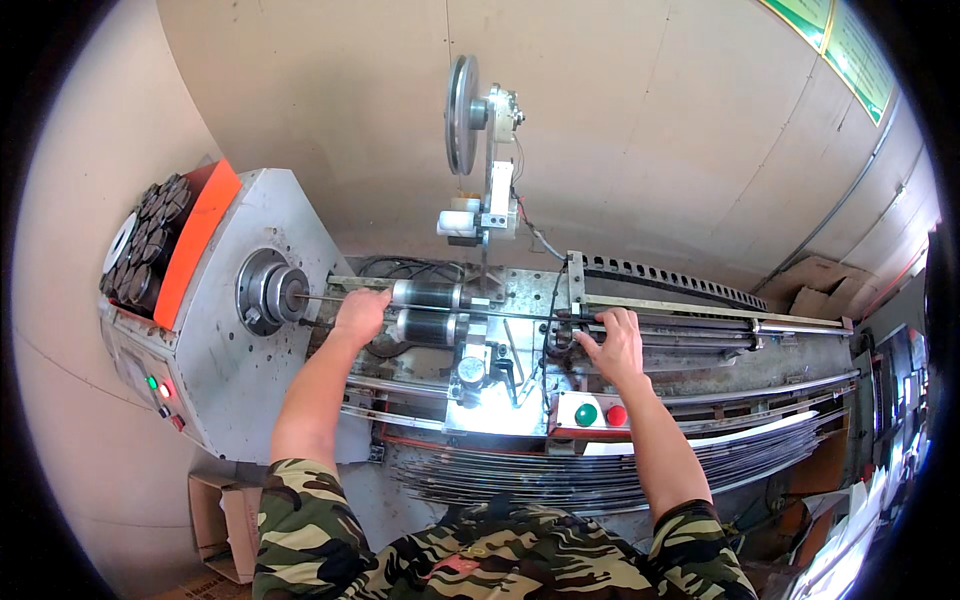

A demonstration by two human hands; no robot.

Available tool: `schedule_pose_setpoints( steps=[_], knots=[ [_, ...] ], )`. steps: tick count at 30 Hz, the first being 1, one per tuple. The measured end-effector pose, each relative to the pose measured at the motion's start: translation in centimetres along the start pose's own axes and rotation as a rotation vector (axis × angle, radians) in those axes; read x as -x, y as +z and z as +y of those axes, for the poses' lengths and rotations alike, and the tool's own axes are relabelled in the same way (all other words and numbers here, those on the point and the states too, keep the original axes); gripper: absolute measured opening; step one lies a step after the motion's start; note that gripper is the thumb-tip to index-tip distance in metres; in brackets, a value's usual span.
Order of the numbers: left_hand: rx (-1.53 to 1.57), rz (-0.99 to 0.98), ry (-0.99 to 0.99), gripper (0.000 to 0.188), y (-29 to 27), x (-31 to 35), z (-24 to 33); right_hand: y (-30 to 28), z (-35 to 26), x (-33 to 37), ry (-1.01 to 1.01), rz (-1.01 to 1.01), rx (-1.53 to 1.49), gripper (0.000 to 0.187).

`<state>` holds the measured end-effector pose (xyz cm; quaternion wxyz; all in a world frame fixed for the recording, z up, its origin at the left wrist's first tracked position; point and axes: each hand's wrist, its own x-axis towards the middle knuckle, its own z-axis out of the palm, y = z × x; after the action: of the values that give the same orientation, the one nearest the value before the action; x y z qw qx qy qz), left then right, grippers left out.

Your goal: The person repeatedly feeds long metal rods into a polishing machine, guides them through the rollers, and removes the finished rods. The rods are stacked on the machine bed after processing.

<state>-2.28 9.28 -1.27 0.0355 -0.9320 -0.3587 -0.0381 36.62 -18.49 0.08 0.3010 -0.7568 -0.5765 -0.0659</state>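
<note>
A thin metal rod runs across the machine, its left end in the round chuck of the grey headstock. My left hand is closed around the rod, between the chuck and two dark rollers with pale ends, an upper roller and a lower roller. Farther right, my right hand curls over the rod at the guide block, fingers above and thumb below. Its palm side is partly hidden. Between my hands stands the metal carriage with a small round dial and a lever.
A large spool stands on a post behind the carriage. Green and red buttons sit on the box near my right forearm. Many long rods lie along the front. An orange-edged tray of dark cylindrical parts rests on the headstock.
</note>
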Motion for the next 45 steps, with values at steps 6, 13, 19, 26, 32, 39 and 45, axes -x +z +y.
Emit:
schedule_pose_setpoints(
  steps=[6,13,19,26,32,39,45],
  knots=[
    [0.017,-0.023,0.02,0.028,-0.3,-0.4,0.7,-0.5,0.6,0.1,0.036,0.0,0.01,0.041],
    [-0.011,-0.059,0.03,0.023,-0.5,-0.9,1.9,-1.0,1.5,0.2,0.035,-0.002,0.028,0.041],
    [-0.024,-0.049,0.037,0.018,-0.5,-0.9,2.5,-1.3,2.2,0.3,0.028,0.008,0.033,0.04],
    [0.013,-0.068,0.049,0.021,-0.9,-1.5,3.4,-1.8,2.7,0.6,0.041,0.015,0.024,0.038],
    [0.01,-0.046,0.062,0.026,0.2,-1.6,3.3,-1.2,2.7,0.6,0.075,0.013,0.033,0.038],
    [-0.042,-0.091,0.053,0.032,-0.3,-1.8,4.0,-0.1,1.6,0.5,0.11,0.002,0.007,0.043],
    [-0.001,-0.06,0.066,0.03,-0.1,-1.8,4.2,1.4,0.0,0.5,0.119,0.008,0.016,0.041]
  ],
)
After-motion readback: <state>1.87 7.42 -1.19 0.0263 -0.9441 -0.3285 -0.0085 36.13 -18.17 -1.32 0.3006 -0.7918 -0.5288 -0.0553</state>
